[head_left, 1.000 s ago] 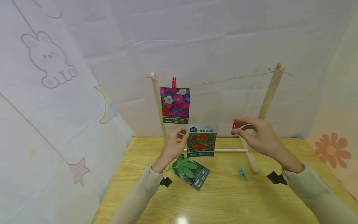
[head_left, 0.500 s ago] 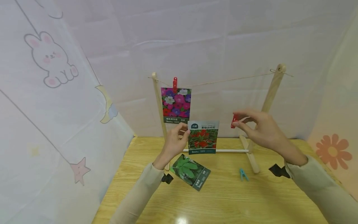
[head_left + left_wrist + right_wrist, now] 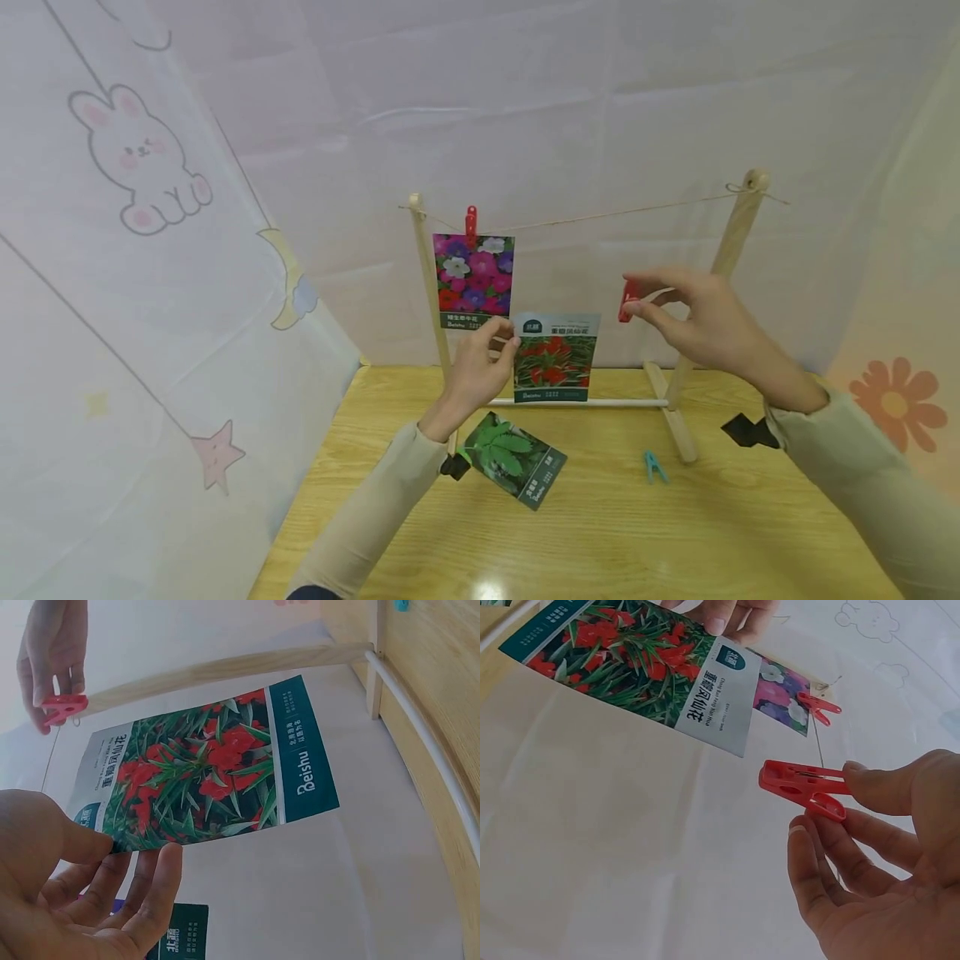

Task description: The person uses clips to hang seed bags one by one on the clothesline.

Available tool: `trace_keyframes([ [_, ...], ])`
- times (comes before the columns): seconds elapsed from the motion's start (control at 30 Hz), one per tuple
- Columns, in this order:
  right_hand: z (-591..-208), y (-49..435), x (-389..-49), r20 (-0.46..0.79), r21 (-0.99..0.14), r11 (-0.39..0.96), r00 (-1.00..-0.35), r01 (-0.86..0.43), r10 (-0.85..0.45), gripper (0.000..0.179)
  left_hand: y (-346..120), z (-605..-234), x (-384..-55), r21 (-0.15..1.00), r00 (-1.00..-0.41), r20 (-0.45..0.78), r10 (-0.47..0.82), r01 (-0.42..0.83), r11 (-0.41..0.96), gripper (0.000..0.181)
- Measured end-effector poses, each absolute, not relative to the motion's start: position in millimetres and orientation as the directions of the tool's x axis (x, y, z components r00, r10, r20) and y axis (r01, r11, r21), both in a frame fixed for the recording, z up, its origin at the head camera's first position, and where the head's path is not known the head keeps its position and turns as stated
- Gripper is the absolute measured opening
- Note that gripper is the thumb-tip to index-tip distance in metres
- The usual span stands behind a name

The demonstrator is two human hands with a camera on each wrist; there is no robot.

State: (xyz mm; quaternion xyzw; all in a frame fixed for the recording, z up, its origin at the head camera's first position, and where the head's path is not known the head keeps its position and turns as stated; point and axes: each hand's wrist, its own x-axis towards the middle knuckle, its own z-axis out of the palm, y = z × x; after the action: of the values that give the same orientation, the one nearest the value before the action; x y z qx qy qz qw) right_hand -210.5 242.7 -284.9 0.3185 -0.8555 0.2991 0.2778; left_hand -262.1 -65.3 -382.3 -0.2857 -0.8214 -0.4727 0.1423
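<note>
My left hand [image 3: 480, 364] pinches the left edge of a seed packet with red flowers [image 3: 557, 360], held upright below the string. In the left wrist view the thumb lies on the near face of this packet [image 3: 202, 765], fingers behind it. To the right, my right hand [image 3: 701, 321] pinches a red clothespin [image 3: 627, 301] by its handles between thumb and fingers. The right wrist view shows that clothespin [image 3: 802, 784] pointing toward the packet, apart from it. A packet with purple and pink flowers [image 3: 474, 275] hangs on the string from another red clothespin [image 3: 471, 223].
A thin string [image 3: 600, 215] runs between two wooden posts [image 3: 733, 229], joined low down by a white rod [image 3: 630, 403]. On the wooden table [image 3: 600, 533] lie a green-leaf seed packet [image 3: 513, 458] and a blue clothespin [image 3: 655, 467]. A pale cloth backdrop stands behind.
My left hand has raised the red-flower packet and shifted it slightly right. The right hand has risen with the red clothespin. The hanging packet and the things on the table stay put.
</note>
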Motion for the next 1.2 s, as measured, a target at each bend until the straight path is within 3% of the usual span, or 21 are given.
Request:
trace_keyframes([
  [0.23,-274,239,-214,0.629,-0.386,0.635,-0.694,-0.669,-0.349,0.043,-60,-377,-265,0.67,-0.776,0.531,0.34,0.63,0.393,0.016],
  [0.43,-266,239,-217,0.621,-0.392,0.632,-0.699,-0.668,-0.354,0.034,-57,-372,-268,0.652,-0.765,0.543,0.346,0.644,0.402,0.016],
  [0.87,-251,236,-228,0.636,-0.395,0.638,-0.698,-0.661,-0.329,0.035,-55,-362,-276,0.673,-0.766,0.552,0.329,0.643,0.366,0.018],
  [1.2,-243,236,-233,0.637,-0.419,0.643,-0.712,-0.642,-0.296,0.031,-52,-350,-284,0.622,-0.736,0.6,0.312,0.675,0.397,0.018],
])
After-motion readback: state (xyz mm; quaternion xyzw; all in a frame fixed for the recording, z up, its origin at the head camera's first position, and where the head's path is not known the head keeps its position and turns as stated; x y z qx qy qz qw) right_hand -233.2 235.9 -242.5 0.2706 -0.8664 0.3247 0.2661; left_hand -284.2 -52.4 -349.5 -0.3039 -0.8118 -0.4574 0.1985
